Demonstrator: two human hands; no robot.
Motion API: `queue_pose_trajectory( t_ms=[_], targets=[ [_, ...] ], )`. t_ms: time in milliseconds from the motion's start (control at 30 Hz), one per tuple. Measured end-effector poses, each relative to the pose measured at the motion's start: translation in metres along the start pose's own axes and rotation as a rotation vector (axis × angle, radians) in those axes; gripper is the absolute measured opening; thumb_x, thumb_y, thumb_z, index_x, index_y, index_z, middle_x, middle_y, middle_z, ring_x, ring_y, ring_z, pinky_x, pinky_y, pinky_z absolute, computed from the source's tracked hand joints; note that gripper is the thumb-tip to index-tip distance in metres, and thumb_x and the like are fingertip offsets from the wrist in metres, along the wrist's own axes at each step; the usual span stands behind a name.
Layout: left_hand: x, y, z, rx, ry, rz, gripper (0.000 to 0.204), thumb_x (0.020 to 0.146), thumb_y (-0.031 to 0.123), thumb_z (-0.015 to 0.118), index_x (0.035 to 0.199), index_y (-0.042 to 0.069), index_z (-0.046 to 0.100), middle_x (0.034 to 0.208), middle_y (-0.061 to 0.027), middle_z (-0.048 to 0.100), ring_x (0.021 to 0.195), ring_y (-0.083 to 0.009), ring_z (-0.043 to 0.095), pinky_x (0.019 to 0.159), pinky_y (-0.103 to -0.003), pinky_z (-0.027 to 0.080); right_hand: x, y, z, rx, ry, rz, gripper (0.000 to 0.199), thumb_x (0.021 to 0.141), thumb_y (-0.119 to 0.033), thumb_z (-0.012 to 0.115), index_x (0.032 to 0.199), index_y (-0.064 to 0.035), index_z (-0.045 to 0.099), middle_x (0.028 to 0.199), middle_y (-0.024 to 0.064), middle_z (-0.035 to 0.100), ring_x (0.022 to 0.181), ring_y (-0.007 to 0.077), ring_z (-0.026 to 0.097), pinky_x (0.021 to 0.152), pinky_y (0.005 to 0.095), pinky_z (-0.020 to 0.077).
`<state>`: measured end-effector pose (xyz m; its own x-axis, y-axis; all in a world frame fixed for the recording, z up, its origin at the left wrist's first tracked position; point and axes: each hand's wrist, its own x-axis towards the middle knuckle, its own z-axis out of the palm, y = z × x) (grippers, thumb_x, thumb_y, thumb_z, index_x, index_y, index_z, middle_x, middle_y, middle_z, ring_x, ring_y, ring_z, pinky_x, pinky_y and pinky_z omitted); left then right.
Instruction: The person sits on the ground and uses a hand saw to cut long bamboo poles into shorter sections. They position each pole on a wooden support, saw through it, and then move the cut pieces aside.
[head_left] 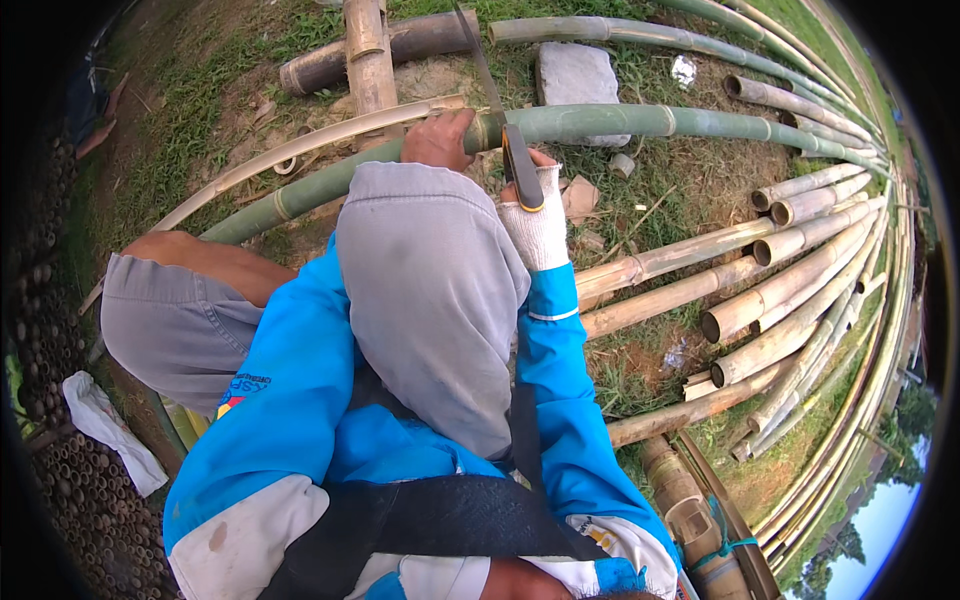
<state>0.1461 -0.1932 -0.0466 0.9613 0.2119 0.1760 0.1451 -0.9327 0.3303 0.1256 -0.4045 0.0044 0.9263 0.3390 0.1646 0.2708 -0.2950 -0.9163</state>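
A long green bamboo pole (600,121) runs crosswise in front of my knees. My bare left hand (438,138) is closed over it, just left of a joint, with its fingertips partly hidden. In a white knit glove, my right hand (533,215) grips the dark, yellow-edged handle of a hand saw (520,168). The saw's narrow blade crosses the pole right beside my left hand and points away from me. Whether the teeth have cut into the bamboo, I cannot tell. My grey-clad knee (425,230) is bent close behind both hands.
A pale split bamboo strip (300,143) lies beyond the pole at left. A grey stone block (578,85) sits by the pole. Thick brown bamboo pieces (368,70) cross at the far side. Several cut poles (730,318) fan out at right. A white sack (112,432) lies at left.
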Motion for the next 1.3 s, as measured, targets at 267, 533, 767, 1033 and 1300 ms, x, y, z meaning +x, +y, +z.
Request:
queue_pose_trajectory(
  t_ms=[267,533,767,1033,1300],
  targets=[
    [-0.006,-0.009,0.006,0.016,-0.004,0.010,0.069,0.074,0.031,0.095,0.135,0.020,0.066,0.121,-0.0081,0.075,0.109,-0.0341,0.074,0.094,-0.049,0.061,-0.255,-0.056,-0.106,-0.181,-0.100,0.174,0.066,0.085,0.008,0.061,0.149,-0.0037,0.049,0.123,0.0123,0.061,0.096,0.0176,0.062,0.088,0.0315,0.0521],
    [-0.001,-0.002,0.010,0.043,0.044,0.035,0.067,0.073,0.031,0.095,0.133,0.020,0.067,0.119,-0.0078,0.075,0.109,-0.0325,0.074,0.094,-0.047,0.060,-0.070,0.042,-0.013,0.056,-0.011,0.017,0.062,0.089,0.005,0.065,0.148,-0.0041,0.050,0.118,0.0135,0.065,0.092,0.0219,0.065,0.087,0.0355,0.0555],
    [0.007,-0.013,0.002,0.025,-0.015,0.014,0.069,0.075,0.031,0.093,0.137,0.020,0.065,0.122,-0.0080,0.076,0.109,-0.0330,0.074,0.094,-0.048,0.061,-0.109,0.002,-0.038,-0.025,-0.037,-0.007,0.061,0.092,0.002,0.068,0.150,-0.0060,0.048,0.115,0.0127,0.063,0.095,0.0175,0.065,0.084,0.0335,0.0561],
    [-0.004,-0.006,-0.006,0.068,-0.089,-0.047,0.076,0.074,0.034,0.095,0.142,0.020,0.064,0.124,-0.0088,0.076,0.109,-0.0348,0.074,0.095,-0.048,0.061,-0.218,-0.034,-0.084,-0.145,-0.076,0.174,0.070,0.084,0.011,0.069,0.149,-0.0068,0.050,0.116,0.0073,0.060,0.091,0.0121,0.059,0.080,0.0261,0.0517],
    [0.008,0.013,0.004,0.051,-0.016,0.037,0.072,0.073,0.034,0.096,0.138,0.018,0.068,0.121,-0.0087,0.077,0.111,-0.0324,0.074,0.095,-0.047,0.060,-0.016,-0.002,-0.004,0.012,0.068,0.126,0.055,0.089,-0.007,0.071,0.143,-0.0115,0.056,0.116,0.0168,0.070,0.093,0.0346,0.072,0.084,0.0410,0.0582]
  ],
)
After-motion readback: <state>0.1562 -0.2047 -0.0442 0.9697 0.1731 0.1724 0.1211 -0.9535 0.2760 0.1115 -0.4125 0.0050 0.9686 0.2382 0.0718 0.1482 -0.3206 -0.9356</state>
